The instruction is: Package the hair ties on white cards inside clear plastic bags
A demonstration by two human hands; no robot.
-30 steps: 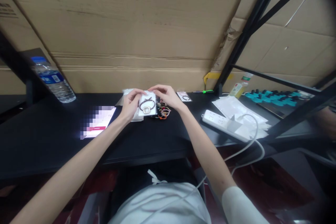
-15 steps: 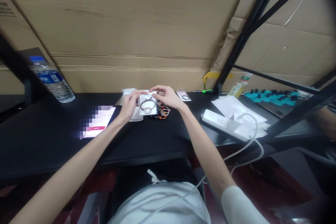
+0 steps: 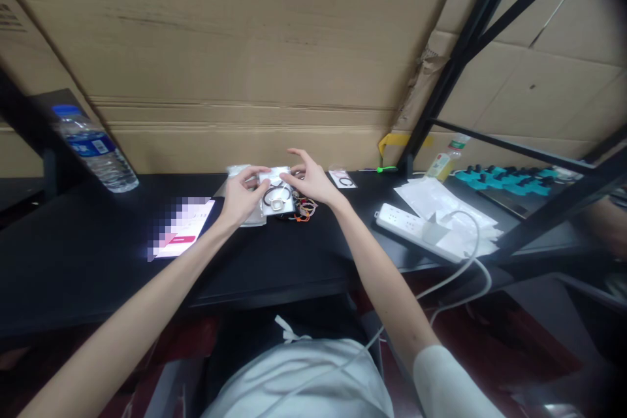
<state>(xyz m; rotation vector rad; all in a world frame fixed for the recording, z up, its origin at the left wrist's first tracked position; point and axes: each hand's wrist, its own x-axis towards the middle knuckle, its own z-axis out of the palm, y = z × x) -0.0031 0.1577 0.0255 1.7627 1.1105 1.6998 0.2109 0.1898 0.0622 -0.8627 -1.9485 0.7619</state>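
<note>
A small clear packet [image 3: 278, 204] holds a white card with a dark cord bracelet and a square pale charm. Both hands have it over the black table. My left hand [image 3: 241, 197] grips its left edge, thumb in front and fingers curled near the top. At the upper right corner, my right hand [image 3: 313, 181] pinches the packet with the thumb and lower fingers, its index finger raised. Under and behind the packet lie a bundle of colourful cords [image 3: 305, 209] and, to the left, more clear packets [image 3: 255, 217], partly covered by my left hand.
A lit phone [image 3: 189, 228] lies left, with a water bottle [image 3: 100, 153] behind it. Another bracelet packet [image 3: 343, 179] rests to the right, near a green-handled tool [image 3: 386, 170]. Further right are a white power strip [image 3: 399, 221], papers [image 3: 441, 199] and a yellowish bottle [image 3: 445, 160]. Cardboard [image 3: 255, 46] stands behind.
My right index finger has lifted off the packet. My left thumb has come onto the packet's front, and the packet has shifted very slightly.
</note>
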